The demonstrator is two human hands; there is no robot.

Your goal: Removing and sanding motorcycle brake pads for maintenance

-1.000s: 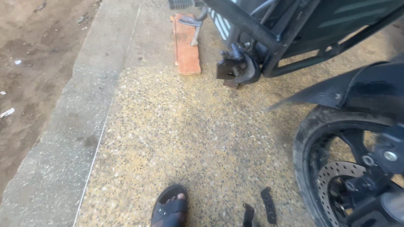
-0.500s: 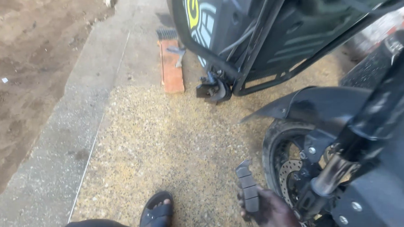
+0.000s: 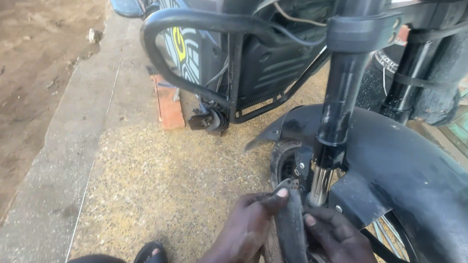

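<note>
Sandalled foot (image 3: 152, 259) at bottom edge, left of centre. Brick (image 3: 169, 103) upper left-centre under crash guard (image 3: 195, 56). Left hand (image 3: 245, 232) bottom centre, fingers pinched on dark flat pad-like part (image 3: 294, 234), upright beside front wheel (image 3: 285, 165). Right hand (image 3: 339, 244) just right, fingers clamped on same part. Fork leg (image 3: 340, 104) above; black mudguard (image 3: 400, 170) right.

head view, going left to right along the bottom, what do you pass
concrete kerb strip → sandalled foot → left hand → dark flat strip held upright between both hands → right hand → black front mudguard
</note>
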